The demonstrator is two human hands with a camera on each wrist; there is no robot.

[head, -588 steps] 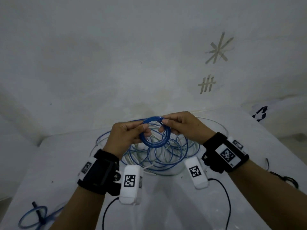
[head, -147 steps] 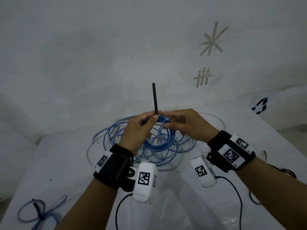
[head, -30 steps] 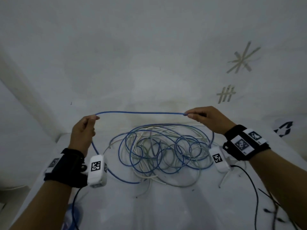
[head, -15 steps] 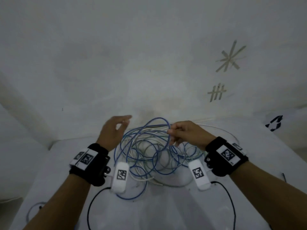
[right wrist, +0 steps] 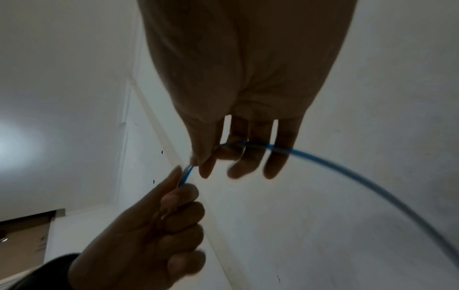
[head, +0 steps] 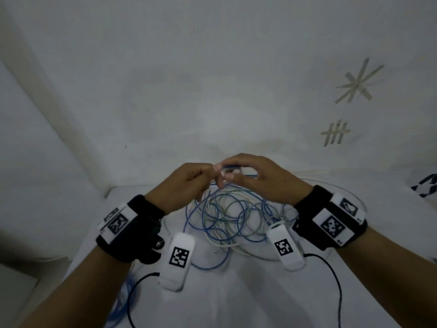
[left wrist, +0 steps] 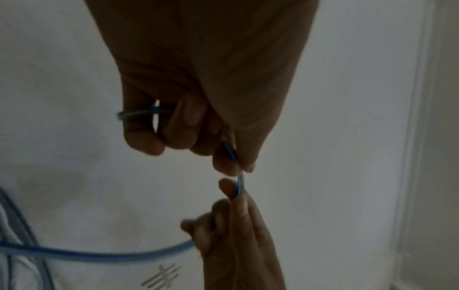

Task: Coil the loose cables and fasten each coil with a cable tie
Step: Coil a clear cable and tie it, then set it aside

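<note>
A loose pile of blue and white cables (head: 227,216) lies on the white table (head: 236,299). Above it my two hands meet. My left hand (head: 208,172) pinches one blue cable (left wrist: 239,182) between thumb and forefinger, its other fingers curled round a short end (left wrist: 139,112) that sticks out. My right hand (head: 233,176) pinches the same cable just beside it, fingertips nearly touching those of the left. From the right hand the blue cable (right wrist: 335,168) runs across its fingers and curves down toward the pile. No cable tie is visible.
Blue strands (head: 123,301) lie at the table's front left edge, partly hidden by my left forearm. Black leads (head: 335,275) from the wrist cameras trail over the near table. A white wall with tape marks (head: 357,81) rises close behind the pile.
A second ago my hands held the blue cable stretched wide apart. My left hand then let go, moved right, and now pinches the cable beside my right hand.
</note>
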